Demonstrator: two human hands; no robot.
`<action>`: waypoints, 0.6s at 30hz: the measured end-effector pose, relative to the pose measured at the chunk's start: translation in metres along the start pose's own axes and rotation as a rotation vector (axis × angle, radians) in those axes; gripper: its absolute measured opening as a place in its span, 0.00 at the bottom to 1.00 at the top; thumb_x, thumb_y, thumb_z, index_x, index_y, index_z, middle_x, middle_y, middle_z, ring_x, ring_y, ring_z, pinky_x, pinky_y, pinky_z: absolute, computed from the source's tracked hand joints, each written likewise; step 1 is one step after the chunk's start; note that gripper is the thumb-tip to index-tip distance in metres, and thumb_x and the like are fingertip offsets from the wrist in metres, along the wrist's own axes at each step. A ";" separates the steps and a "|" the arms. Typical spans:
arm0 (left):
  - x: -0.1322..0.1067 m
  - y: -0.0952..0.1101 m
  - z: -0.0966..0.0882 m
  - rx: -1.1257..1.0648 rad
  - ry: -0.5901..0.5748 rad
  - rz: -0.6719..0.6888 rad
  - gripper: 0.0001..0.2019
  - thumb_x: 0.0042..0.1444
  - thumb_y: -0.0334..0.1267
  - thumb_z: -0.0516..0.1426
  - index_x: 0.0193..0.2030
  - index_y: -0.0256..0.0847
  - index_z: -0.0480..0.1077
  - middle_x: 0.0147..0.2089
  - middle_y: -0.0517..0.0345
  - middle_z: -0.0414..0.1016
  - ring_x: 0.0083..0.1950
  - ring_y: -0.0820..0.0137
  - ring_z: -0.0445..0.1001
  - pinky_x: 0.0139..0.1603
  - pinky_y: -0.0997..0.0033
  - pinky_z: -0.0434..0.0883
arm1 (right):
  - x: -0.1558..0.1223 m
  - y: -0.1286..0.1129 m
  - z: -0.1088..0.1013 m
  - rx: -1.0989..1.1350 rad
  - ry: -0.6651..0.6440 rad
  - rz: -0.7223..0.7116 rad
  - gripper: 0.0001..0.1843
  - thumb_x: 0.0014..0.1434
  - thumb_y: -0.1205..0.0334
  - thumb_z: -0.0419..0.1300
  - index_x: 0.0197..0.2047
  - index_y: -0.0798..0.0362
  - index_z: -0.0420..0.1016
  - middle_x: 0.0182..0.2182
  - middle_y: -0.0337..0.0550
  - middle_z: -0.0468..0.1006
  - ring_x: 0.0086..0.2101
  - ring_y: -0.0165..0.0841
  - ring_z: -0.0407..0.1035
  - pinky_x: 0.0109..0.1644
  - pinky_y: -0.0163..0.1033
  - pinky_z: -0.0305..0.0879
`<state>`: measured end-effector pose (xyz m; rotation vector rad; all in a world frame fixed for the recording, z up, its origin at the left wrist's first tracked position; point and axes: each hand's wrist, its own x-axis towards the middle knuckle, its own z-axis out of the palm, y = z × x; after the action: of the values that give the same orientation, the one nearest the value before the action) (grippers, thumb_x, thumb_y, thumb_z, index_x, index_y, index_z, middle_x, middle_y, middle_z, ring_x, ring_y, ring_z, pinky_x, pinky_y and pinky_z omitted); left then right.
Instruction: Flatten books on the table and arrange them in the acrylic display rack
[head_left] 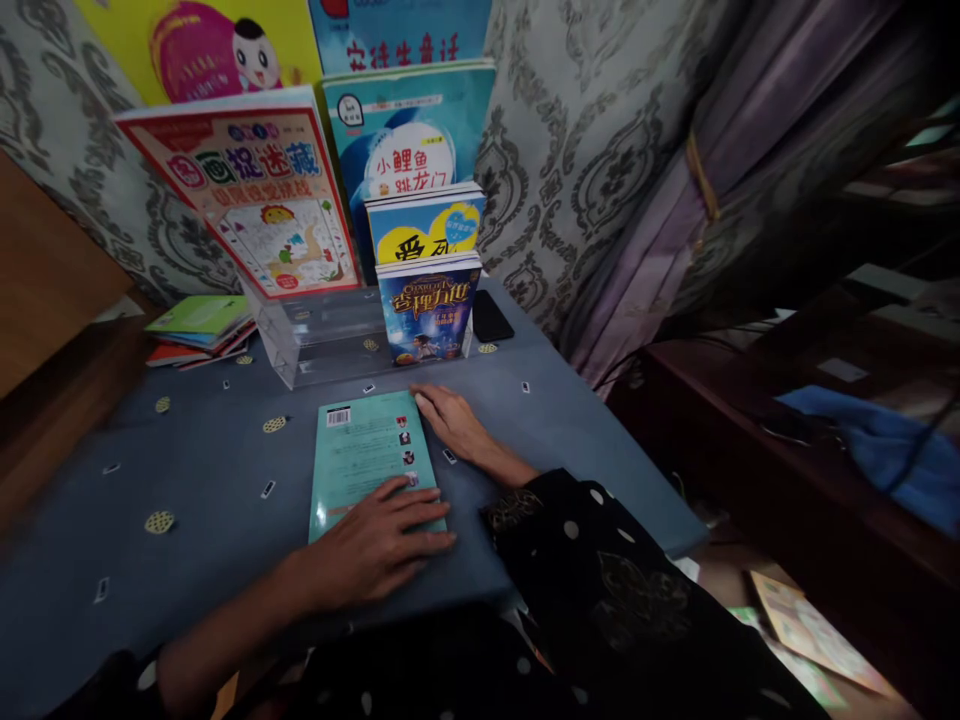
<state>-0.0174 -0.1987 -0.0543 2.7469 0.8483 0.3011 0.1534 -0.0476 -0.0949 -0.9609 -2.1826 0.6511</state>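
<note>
A teal book (pixel 360 450) lies flat on the table, with a barcode and small pictures on the side facing up. My left hand (pixel 386 540) rests palm down across its lower right part, fingers stretched out and slightly apart. Beside the book's upper right corner is my right hand (pixel 454 425), its fingers extended and the tips touching the book's edge. Neither hand lifts anything. The lower edge of the book is partly hidden under my left hand.
A clear stepped stand (pixel 281 350) holds several upright books, including a dark blue book (pixel 431 310) and a red-bordered book (pixel 277 215). Stacked books (pixel 202 320) lie left of it. A black phone (pixel 491 315) is at right. The blue table (pixel 225 440) ends near a curtain (pixel 637 260).
</note>
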 end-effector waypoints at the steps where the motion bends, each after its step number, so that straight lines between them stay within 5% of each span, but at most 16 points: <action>1: 0.001 -0.002 -0.001 0.007 -0.013 0.011 0.18 0.66 0.35 0.53 0.61 0.48 0.67 0.66 0.56 0.69 0.69 0.63 0.63 0.70 0.50 0.55 | 0.000 0.000 0.000 0.004 -0.003 0.002 0.19 0.72 0.57 0.45 0.57 0.53 0.72 0.51 0.49 0.79 0.51 0.39 0.72 0.58 0.46 0.65; 10: 0.017 -0.019 0.007 0.098 0.062 0.037 0.18 0.65 0.51 0.55 0.58 0.50 0.71 0.62 0.53 0.73 0.64 0.59 0.67 0.62 0.54 0.60 | 0.001 0.002 -0.005 0.165 0.039 0.078 0.20 0.71 0.52 0.45 0.56 0.48 0.72 0.53 0.47 0.79 0.53 0.38 0.73 0.59 0.46 0.66; 18: 0.059 -0.029 0.009 0.354 0.113 -0.490 0.21 0.67 0.46 0.52 0.62 0.39 0.66 0.52 0.43 0.74 0.54 0.51 0.70 0.52 0.46 0.65 | 0.005 0.019 -0.011 0.309 0.118 0.162 0.22 0.70 0.50 0.46 0.56 0.51 0.73 0.46 0.49 0.83 0.47 0.41 0.77 0.55 0.50 0.70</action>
<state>0.0169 -0.1430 -0.0640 2.7164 1.7035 0.2255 0.1672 -0.0306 -0.0980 -0.9880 -1.8473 0.9514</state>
